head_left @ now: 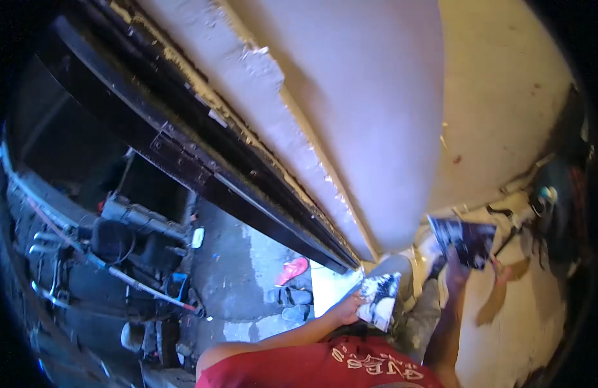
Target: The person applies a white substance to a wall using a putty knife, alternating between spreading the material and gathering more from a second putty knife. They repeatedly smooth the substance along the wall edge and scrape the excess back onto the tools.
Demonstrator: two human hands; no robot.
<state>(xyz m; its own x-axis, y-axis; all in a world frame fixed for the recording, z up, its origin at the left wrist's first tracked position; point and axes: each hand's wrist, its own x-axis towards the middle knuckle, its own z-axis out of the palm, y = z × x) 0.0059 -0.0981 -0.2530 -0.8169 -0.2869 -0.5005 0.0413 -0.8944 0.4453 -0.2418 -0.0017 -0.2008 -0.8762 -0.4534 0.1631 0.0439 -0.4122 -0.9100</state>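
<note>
In the head view my left hand (pixel 348 309) is closed on the edge of a black-and-white printed sheet (pixel 378 301). It is tilted in front of my red shirt. My right hand (pixel 457 268) grips the lower edge of a dark picture sheet (pixel 472 242), out to the right and farther forward. The two sheets are apart from each other. What the prints depict is too blurred to make out. Below and between them show my legs in greyish trousers (pixel 426 310).
A pale wall (pixel 351 97) and a dark door frame (pixel 202 169) rise ahead. Beyond the doorway lie a pink slipper (pixel 292 270) and grey footwear (pixel 293 296). Dark machinery (pixel 115 242) stands at left. Brown curved pieces (pixel 493 304) lie on the pale floor at right.
</note>
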